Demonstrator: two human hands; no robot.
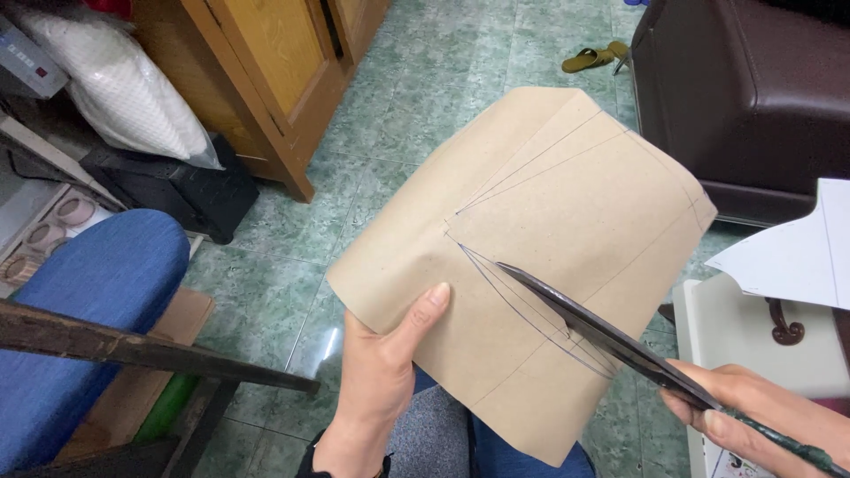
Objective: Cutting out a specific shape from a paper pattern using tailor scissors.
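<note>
We've got the brown paper sheet (540,257) up in the air over our lap, centre of view, pencil lines all over it. Left hand (381,381) pinches its lower-left edge at approx 7 o'clock, thumb on top, fingers hidden behind, so a firm closed pinch on the paper. Right hand (761,412) at 4 o'clock is wrapped round the handles of the scissors (611,341); the dark blades lie along a curved drawn line, tips pointing to 10 o'clock. Blades look nearly closed, but we can't tell how far they gape.

Progress, our judgement: the cut looks to run from the right-hand edge inward along that curve, and the tips sit approx mid-sheet. Curve goes on a bit past the tips toward the small notch where the lines meet, so that stretch is left. The straight ruled lines up top and along the right side look uncut.

Packages etc.: a clear plastic bag w/ white padding (119,84) at 10 o'clock beside the wooden cabinet (274,71). A flat piece of cardboard (146,381) on the floor at 8 o'clock. White paper sheet (797,257) w/ a ruled line at 3 o'clock, over a white stand (753,336). Bit of colourful printed stuff at the bottom right, too small to read. Green sandals (595,58) at 12 o'clock on the tiled floor (416,97).
</note>
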